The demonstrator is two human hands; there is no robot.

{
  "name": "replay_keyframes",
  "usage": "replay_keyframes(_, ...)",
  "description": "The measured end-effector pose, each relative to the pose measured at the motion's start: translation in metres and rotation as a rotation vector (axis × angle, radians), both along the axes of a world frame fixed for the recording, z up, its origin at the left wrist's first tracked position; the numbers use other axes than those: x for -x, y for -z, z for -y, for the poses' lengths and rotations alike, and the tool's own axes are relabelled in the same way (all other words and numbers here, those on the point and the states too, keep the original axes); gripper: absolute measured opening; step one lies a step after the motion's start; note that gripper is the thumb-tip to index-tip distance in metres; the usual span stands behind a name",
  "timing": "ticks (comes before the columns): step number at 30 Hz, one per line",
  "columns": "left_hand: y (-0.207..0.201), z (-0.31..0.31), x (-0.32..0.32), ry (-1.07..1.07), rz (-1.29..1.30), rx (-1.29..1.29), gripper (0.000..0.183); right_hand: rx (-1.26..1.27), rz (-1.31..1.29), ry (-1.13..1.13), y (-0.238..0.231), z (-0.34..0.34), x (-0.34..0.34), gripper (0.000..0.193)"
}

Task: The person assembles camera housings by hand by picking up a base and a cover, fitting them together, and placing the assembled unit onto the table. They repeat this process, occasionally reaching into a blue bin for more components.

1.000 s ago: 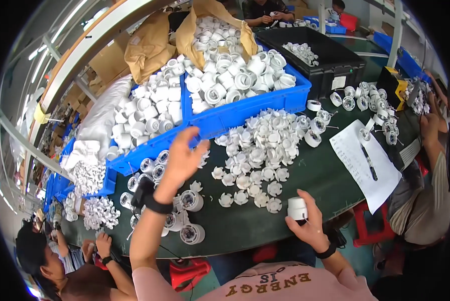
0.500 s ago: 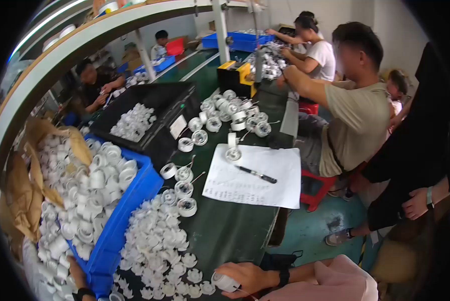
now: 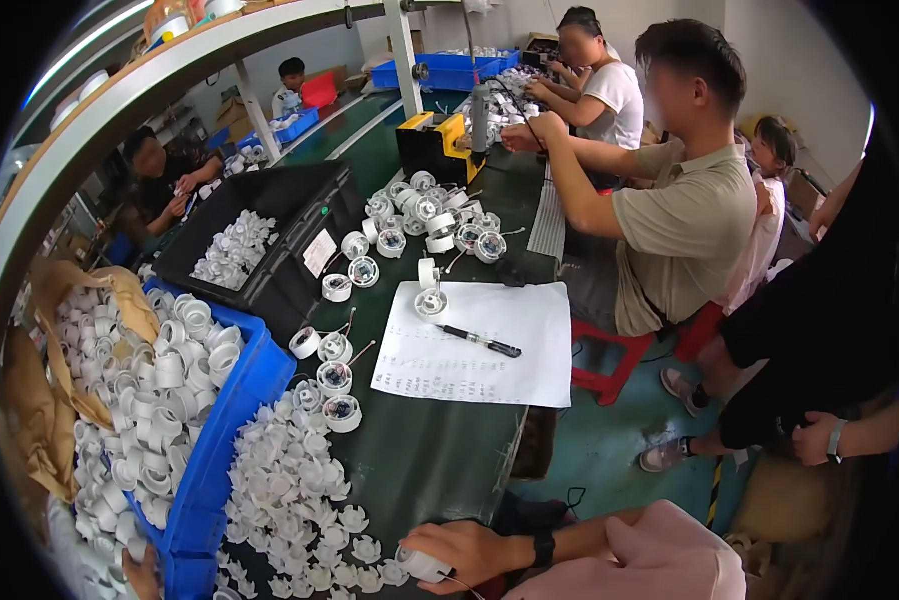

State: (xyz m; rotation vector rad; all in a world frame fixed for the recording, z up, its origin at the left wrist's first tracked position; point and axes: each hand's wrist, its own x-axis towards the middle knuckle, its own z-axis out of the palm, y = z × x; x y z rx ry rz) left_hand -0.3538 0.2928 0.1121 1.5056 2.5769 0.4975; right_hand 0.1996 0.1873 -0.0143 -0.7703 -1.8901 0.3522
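My right hand [image 3: 464,552] is closed around a white round plastic housing [image 3: 422,563] at the table's near edge. A thin wire trails from the housing. At the lower left, my left hand [image 3: 141,574] is among white plastic rings [image 3: 159,430] beside a blue bin [image 3: 237,432]; only part of it shows, and its grip is unclear. Between the hands lies a heap of small white petal-shaped plastic pieces [image 3: 284,480]. Several white housings with circuitry and wires inside, one of them this housing [image 3: 341,413], stand just beyond the heap.
A paper sheet [image 3: 529,375] bears a pen [image 3: 479,341] and white parts. Behind stands a black crate [image 3: 299,240] of white pieces, near a housing pile [image 3: 424,210] and a yellow-black device [image 3: 434,150]. Co-workers sit around; a person in black [image 3: 799,290] stands at right.
The view has shifted, so the table's things sit farther left. My left hand's wristband has left the picture. My right hand still holds the housing. The nearest co-worker's hands have moved beside a grey upright tool.
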Motion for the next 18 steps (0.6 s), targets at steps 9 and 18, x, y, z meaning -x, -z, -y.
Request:
replay_keyframes(9, -0.069, 0.128, -0.141, -0.166, 0.92, -0.683, 0.052, 0.442, -0.064, -0.151, -0.013, 0.016, -0.001, 0.078)
replay_keyframes(18, -0.025, 0.261, -0.338, 0.381, 1.459, 0.041, 0.066, 0.565, -0.341, -0.976, -0.085, 0.03, 0.013, 0.066)
